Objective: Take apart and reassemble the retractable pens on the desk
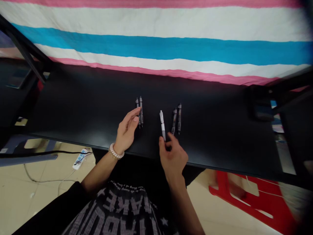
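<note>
My left hand, with a beaded band on the wrist, rests at a pair of dark grey pens lying side by side. Its fingers are stretched out, and the fingertips overlap the left one of the pair. A white pen with a grey end lies in the middle, pointing away from me. At its near end, the thumb and a finger of my right hand close around the grey part. Just right of it are two more dark pens, one near my right index finger and the other beyond it.
The pens lie on a black table. Behind it hangs a striped cloth. A black object is at the table's right end. Below are a red plastic stool on the right and a power strip with cables on the left.
</note>
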`<action>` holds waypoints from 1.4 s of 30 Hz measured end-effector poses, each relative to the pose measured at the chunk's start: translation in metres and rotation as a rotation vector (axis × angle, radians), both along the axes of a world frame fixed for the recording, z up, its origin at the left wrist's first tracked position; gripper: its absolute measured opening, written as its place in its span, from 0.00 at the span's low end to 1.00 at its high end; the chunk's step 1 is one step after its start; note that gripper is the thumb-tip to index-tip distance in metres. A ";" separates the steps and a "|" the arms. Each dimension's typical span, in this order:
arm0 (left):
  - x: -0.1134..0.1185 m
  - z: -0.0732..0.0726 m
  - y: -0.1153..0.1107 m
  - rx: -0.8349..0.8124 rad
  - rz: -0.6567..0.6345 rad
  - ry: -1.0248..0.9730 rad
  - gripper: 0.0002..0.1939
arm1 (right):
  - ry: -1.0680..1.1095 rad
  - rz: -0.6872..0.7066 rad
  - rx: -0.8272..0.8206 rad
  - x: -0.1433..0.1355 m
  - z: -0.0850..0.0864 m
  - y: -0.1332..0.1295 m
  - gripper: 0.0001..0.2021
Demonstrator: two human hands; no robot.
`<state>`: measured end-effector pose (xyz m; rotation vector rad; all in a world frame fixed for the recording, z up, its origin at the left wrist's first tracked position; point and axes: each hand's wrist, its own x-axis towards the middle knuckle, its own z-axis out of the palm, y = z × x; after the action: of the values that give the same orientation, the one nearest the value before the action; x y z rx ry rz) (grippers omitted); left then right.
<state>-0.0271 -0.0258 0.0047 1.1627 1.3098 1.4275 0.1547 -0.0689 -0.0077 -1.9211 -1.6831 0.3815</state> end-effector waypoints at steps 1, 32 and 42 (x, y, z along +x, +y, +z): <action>-0.005 -0.003 -0.001 0.043 -0.006 0.166 0.17 | -0.041 -0.035 -0.047 0.003 0.001 0.003 0.25; -0.014 -0.024 0.002 0.177 0.042 0.571 0.09 | 0.199 0.412 -0.048 -0.051 0.002 0.070 0.06; -0.011 0.010 -0.010 -0.211 -0.119 -0.409 0.18 | 1.003 0.537 -0.390 -0.032 0.028 -0.010 0.14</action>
<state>-0.0380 -0.0360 0.0145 0.7470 1.0547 1.3185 0.1222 -0.0790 0.0202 -1.0716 -1.3975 1.6505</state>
